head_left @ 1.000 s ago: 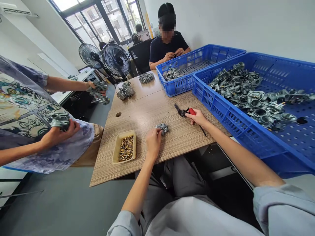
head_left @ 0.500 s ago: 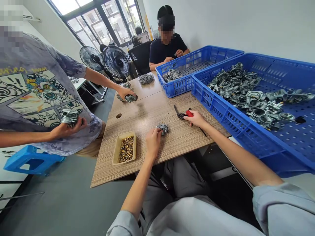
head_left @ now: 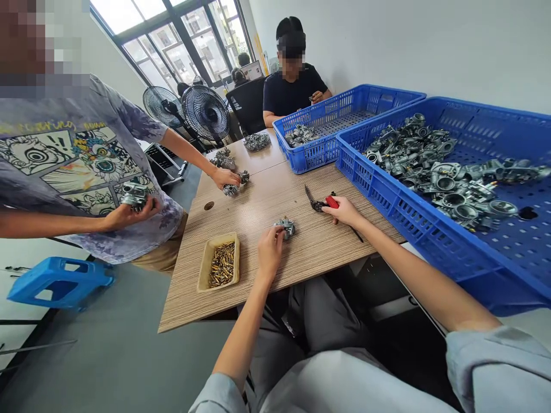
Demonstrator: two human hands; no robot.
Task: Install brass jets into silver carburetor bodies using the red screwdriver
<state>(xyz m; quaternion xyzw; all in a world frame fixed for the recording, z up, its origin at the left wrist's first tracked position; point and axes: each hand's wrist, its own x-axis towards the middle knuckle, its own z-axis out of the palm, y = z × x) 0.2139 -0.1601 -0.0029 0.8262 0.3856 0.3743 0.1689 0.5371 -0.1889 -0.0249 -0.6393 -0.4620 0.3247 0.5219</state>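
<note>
Left hand (head_left: 270, 251) grips a silver carburetor (head_left: 284, 228), right hand (head_left: 345, 211) clutches a red-handled tool (head_left: 331, 202); blue plastic crate (head_left: 430, 246) at two o'clock overflows with carburetor parts (head_left: 443, 183), beige tray (head_left: 219, 287) at eleven holds brass bits (head_left: 222, 265).

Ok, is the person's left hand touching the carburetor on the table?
Touching: the head view plainly shows the fingertips of the left hand pressed against the near side of the silver carburetor.
</note>
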